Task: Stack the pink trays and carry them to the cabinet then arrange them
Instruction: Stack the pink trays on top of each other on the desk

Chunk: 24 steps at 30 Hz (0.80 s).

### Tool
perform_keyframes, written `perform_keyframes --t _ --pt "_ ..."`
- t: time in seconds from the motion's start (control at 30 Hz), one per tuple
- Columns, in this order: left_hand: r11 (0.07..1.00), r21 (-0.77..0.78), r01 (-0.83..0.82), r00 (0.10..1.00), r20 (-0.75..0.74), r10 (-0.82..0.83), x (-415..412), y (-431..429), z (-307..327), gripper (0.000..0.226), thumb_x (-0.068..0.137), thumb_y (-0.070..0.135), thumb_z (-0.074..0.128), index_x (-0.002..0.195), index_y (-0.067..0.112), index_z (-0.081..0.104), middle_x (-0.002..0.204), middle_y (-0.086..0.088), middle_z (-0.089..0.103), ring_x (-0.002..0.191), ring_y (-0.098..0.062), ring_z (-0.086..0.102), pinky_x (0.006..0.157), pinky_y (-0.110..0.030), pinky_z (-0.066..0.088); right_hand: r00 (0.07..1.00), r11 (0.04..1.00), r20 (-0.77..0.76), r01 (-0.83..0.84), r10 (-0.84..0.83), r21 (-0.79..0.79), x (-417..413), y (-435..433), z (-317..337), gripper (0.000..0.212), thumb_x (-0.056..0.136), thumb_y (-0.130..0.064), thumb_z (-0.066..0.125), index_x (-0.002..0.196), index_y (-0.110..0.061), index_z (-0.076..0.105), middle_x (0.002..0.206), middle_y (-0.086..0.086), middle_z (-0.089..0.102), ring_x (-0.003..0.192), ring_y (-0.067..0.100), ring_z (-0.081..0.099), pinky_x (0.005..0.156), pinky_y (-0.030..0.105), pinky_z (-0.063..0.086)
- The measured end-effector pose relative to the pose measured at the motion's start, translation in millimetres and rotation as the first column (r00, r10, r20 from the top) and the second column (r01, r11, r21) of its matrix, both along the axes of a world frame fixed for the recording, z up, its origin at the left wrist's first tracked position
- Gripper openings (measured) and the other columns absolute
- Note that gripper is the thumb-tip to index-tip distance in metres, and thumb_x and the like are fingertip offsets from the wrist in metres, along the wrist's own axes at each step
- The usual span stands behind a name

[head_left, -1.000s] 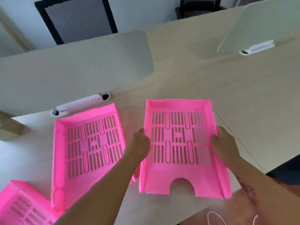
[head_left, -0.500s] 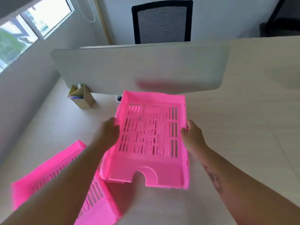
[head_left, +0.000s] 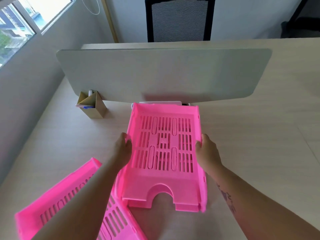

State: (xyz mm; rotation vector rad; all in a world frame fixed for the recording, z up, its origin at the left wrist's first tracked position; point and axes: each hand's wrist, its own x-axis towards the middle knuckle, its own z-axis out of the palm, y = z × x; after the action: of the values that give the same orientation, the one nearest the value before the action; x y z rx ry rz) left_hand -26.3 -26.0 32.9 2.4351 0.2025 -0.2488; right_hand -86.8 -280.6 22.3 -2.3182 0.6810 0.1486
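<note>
A slotted pink tray sits nested on top of a second pink tray, whose front edge shows just below it. My left hand grips the top tray's left wall and my right hand grips its right wall. Another pink tray lies at an angle at the lower left, partly hidden under my left forearm. All trays rest on the pale wooden desk.
A grey divider panel stands across the desk just behind the trays, with a white clamp at its base. A cardboard pen holder stands at the left. A black mesh chair is beyond the desk; a window is at the upper left.
I lifted the right tray, carried it left and set it on top of the middle tray. Both hands kept hold of its side walls throughout.
</note>
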Motion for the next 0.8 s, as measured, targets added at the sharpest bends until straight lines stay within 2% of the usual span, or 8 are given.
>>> perform_keyframes --t 0.1,0.23,0.33,0.43,0.6,0.7,0.77,0.8 --pt "0.998 -0.061 0.005 1.0 0.014 -0.004 3 -1 -7 0.023 0.1 0.005 0.035 0.113 -0.003 0.052 0.094 -0.014 0.051 0.08 -0.022 0.046 0.05 -0.028 0.025 0.996 0.993 0.032 0.091 -0.089 -0.078 0 3 1 0.037 0.102 -0.018 0.034 0.134 -0.004 0.044 0.112 0.02 0.065 0.078 0.03 0.065 0.069 0.044 0.058" --pt "0.995 -0.09 0.04 0.999 0.006 -0.04 2 -3 -18 0.019 0.099 0.008 0.036 0.107 0.004 0.053 0.087 -0.006 0.054 0.068 -0.018 0.049 0.052 -0.028 0.031 0.995 0.988 0.035 0.101 -0.097 -0.12 -1 -6 4 0.035 0.102 -0.018 0.034 0.131 -0.003 0.045 0.105 0.02 0.065 0.079 0.036 0.067 0.067 0.05 0.058" --pt "0.995 -0.063 0.073 0.997 0.025 -0.072 1 -3 -26 0.016 0.099 0.013 0.035 0.1 0.011 0.051 0.079 0.001 0.051 0.068 -0.019 0.05 0.052 -0.029 0.033 0.996 0.992 0.017 0.092 -0.091 -0.081 -3 -10 0 0.038 0.102 -0.019 0.033 0.137 -0.005 0.042 0.107 0.019 0.066 0.069 0.028 0.064 0.057 0.038 0.054" --pt "0.998 -0.044 0.049 0.998 0.043 -0.047 4 2 -31 0.017 0.099 0.014 0.035 0.088 0.014 0.048 0.072 0.004 0.048 0.062 -0.015 0.047 0.049 -0.027 0.03 0.998 0.999 0.035 0.048 -0.047 -0.025 -5 -9 -6 0.041 0.103 -0.022 0.032 0.141 -0.007 0.038 0.105 0.017 0.067 0.05 0.014 0.053 0.041 0.024 0.037" --pt "0.996 0.008 0.088 0.996 0.012 -0.088 6 8 -33 0.027 0.1 0.02 0.037 0.082 0.005 0.052 0.071 -0.007 0.052 0.068 -0.027 0.05 0.055 -0.032 0.033 0.998 1.0 0.057 0.029 -0.029 -0.002 -7 -11 -13 0.042 0.104 -0.024 0.031 0.143 -0.008 0.033 0.09 0.011 0.065 0.045 0.01 0.047 0.04 0.024 0.033" --pt "0.996 0.013 0.086 0.996 -0.024 -0.085 4 10 -21 0.031 0.101 0.029 0.04 0.093 0.004 0.056 0.08 -0.007 0.055 0.079 -0.028 0.052 0.062 -0.034 0.035 1.0 0.999 0.028 -0.001 0.0 0.04 -6 -12 -3 0.045 0.103 -0.023 0.035 0.145 -0.006 0.031 0.108 0.016 0.064 0.06 0.016 0.059 0.047 0.028 0.044" --pt "0.998 0.01 0.062 0.998 -0.01 -0.062 1 17 -8 0.038 0.1 0.037 0.04 0.111 0.005 0.059 0.096 -0.009 0.06 0.089 -0.028 0.055 0.068 -0.033 0.035 0.997 0.999 0.07 -0.033 0.032 0.02 -3 -11 9 0.047 0.1 -0.021 0.043 0.143 -0.005 0.034 0.129 0.017 0.057 0.097 0.027 0.065 0.076 0.04 0.057" --pt "0.999 0.013 0.041 0.999 0.015 -0.041 -2 23 -1 0.042 0.1 0.04 0.04 0.117 0.006 0.058 0.104 -0.011 0.062 0.097 -0.03 0.057 0.071 -0.032 0.036 0.99 0.997 0.127 -0.055 0.061 -0.051 -2 -10 15 0.048 0.097 -0.02 0.048 0.141 -0.004 0.037 0.133 0.017 0.054 0.113 0.031 0.058 0.091 0.042 0.053"
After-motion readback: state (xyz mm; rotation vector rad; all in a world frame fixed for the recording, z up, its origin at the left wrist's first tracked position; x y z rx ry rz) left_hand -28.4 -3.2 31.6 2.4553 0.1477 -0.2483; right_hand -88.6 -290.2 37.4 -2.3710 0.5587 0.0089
